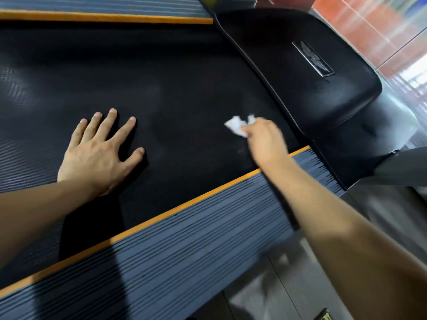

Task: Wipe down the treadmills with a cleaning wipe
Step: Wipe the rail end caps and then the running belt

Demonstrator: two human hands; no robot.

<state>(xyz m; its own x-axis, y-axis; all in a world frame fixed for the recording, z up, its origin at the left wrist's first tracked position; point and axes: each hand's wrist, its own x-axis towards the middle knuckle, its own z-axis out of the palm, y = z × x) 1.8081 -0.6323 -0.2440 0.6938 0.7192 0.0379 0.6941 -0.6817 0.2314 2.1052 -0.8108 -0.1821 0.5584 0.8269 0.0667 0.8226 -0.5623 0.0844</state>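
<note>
Pressing flat, left hand splays on belt; right hand pinches wipe.

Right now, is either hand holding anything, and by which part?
The right hand pinches the crumpled white wipe by its near edge. The left hand holds nothing; it rests flat on the treadmill belt.

Grey tiled floor below, blurred orange-red wall at upper right.

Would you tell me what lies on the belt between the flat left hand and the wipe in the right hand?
Nothing: in the head view, only bare black treadmill belt lies between the left hand and the wipe held by the right hand.
</note>
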